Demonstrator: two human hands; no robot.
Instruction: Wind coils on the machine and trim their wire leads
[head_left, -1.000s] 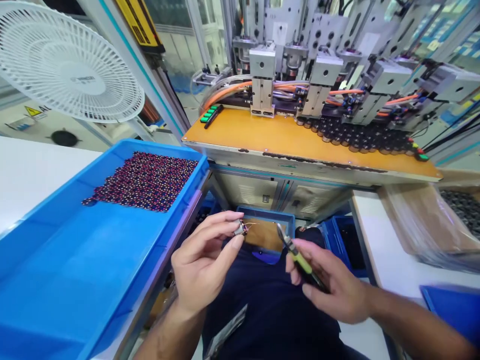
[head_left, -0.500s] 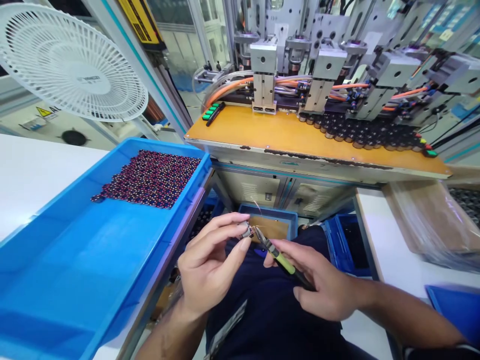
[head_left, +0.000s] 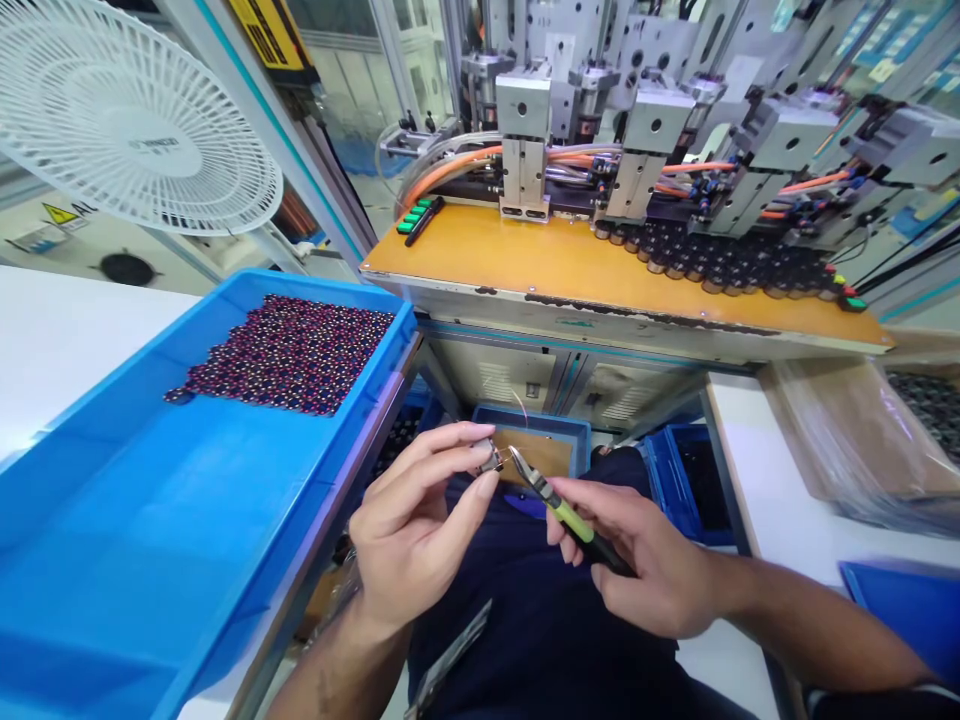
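Between the thumb and fingertips of my left hand (head_left: 424, 520) is a small round metal part (head_left: 487, 458) with thin copper wires sticking out toward the right. One longer wire rises above it. My right hand (head_left: 645, 560) is wrapped round a pair of pliers (head_left: 568, 517) with green and black handles. The pliers' pointed jaws lie at the wire ends, just right of the metal part; whether they touch a wire I cannot tell. Below both hands is a blue-rimmed tray (head_left: 581, 445) with a brown bottom.
On my left a large blue bin (head_left: 180, 500) holds many small dark parts (head_left: 300, 350). Ahead stands a machine with an orange worktop (head_left: 585, 265), bearing rows of black round parts (head_left: 720, 262). A white fan (head_left: 142, 130) is at the upper left. Blue crates (head_left: 694, 480) stand low right.
The pliers have drawn slightly back from the metal part, and their jaws look a little farther from it. My right fingers have shifted on the handles. The whole view has moved slightly.
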